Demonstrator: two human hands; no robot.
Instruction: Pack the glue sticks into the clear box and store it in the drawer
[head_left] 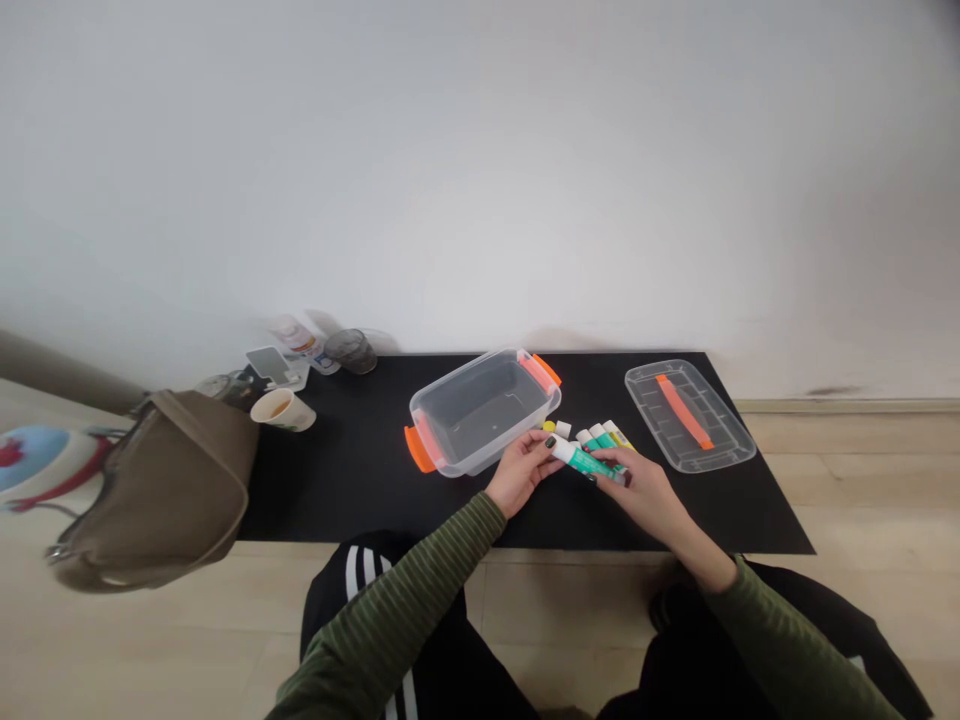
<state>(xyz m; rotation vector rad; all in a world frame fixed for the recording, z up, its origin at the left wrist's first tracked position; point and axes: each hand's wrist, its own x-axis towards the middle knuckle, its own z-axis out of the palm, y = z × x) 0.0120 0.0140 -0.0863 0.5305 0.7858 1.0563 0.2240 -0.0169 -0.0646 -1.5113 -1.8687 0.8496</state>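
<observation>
Between my two hands is a green glue stick with a white cap (589, 463), held at a slant above the black table. My left hand (519, 470) pinches the capped end. Fingers of my right hand (646, 497) are closed round the other end of the green tube. Just behind lie several more glue sticks (602, 436), green and white, one with yellow; my right hand partly hides them. A small yellow end and a white cap (562, 429) show beyond my left fingers. To the left stands a clear plastic box (480, 405), lidless, with orange clips.
The clear lid (721, 425) with an orange handle lies at the right of the black table (337, 490). On the left are a paper cup (283, 411) with a drink, a dark glass (351, 351), a bottle (304, 342) and a brown bag (161, 490). A wall backs the table.
</observation>
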